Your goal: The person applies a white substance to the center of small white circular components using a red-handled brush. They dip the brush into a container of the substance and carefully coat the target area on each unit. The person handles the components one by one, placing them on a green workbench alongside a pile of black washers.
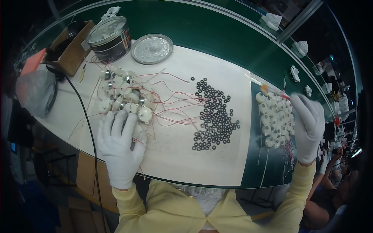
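My left hand, in a white glove, lies on the near side of a pile of small motors with whitish plastic housings and red wires. Its fingers are stretched over the nearest motors, with the thumb apart. Part of a whitish housing shows between thumb and forefinger; whether it is gripped is unclear. My right hand, also gloved, is closed round the handle of a small brush with orange-tinted bristles pointing left. The brush is above the far edge of a block of white motors standing close together in rows.
Many small black rings lie scattered mid-table on a white sheet. Behind the pile are an open tin and its lid. A cardboard box, clear plastic bag and black cable are left. Other people sit right.
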